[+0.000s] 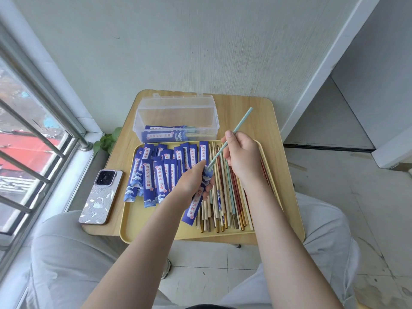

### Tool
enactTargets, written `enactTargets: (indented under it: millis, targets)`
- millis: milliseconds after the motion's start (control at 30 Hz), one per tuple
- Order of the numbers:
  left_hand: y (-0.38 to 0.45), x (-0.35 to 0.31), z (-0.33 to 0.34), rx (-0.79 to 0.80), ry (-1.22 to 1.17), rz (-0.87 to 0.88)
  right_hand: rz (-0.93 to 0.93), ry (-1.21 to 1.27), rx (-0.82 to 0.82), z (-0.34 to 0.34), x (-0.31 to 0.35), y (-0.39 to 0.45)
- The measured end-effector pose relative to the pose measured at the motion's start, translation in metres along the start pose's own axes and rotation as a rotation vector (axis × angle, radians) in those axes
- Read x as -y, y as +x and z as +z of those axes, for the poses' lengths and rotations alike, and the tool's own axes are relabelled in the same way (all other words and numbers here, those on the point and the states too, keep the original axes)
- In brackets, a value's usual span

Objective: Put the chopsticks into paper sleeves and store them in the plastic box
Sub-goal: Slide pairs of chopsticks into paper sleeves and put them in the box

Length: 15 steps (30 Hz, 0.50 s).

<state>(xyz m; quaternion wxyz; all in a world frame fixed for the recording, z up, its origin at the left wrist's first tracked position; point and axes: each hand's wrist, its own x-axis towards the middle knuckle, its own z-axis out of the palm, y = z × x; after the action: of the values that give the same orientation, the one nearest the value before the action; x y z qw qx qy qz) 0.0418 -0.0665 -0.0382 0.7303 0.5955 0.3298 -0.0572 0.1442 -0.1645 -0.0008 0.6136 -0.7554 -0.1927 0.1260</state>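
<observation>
Threading the light blue chopstick (231,139) into the mouth of the blue paper sleeve (197,197) is where I see the most risk, judging from the head view. The tip sits right at the crumpled, wave-printed opening, and my left hand (194,179) grips the sleeve close to that end, fingers curled round it. If that grip squeezes the mouth flat, I expect the tip to catch the paper edge and crease or tear it, or to slide past outside the sleeve. My right hand (242,156) pinches the chopstick near its middle, fingers curled, with the upper end pointing up and right over the wooden table (272,166). Only one blue stick is plainly visible in that grip; whether a second lies behind it I cannot tell, so the pair may go in incomplete.

The sleeve's lower end hangs down over the loose chopsticks (225,204) on the right side of the yellow tray (153,228); a dragged sleeve could scatter them. Empty sleeves (159,172) are heaped on the tray's left, just beside my left hand. The clear plastic box (176,117) stands open beyond the tray, with a few sleeved sets already inside. A phone (101,196) lies left of the tray.
</observation>
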Motion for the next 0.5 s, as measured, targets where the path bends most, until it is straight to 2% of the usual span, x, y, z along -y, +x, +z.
enactTargets:
  millis: [67, 133, 200, 300, 500]
  targets:
    - [0.000, -0.001, 0.001, 0.012, -0.007, 0.015, -0.006, -0.047, 0.077, 0.001, -0.001, -0.001]
    - [0.000, -0.002, 0.002, 0.012, -0.024, 0.030, -0.037, -0.196, 0.164, 0.002, -0.002, -0.002]
    - [0.001, -0.003, 0.001, 0.011, -0.030, 0.045, -0.035, -0.278, 0.152, 0.002, -0.001, -0.001]
    - [0.002, -0.005, 0.000, 0.006, -0.020, 0.054, -0.045, -0.217, 0.070, 0.002, 0.001, 0.001]
    - [0.003, -0.014, 0.000, -0.025, -0.049, 0.022, -0.079, -0.296, 0.150, 0.006, 0.007, 0.005]
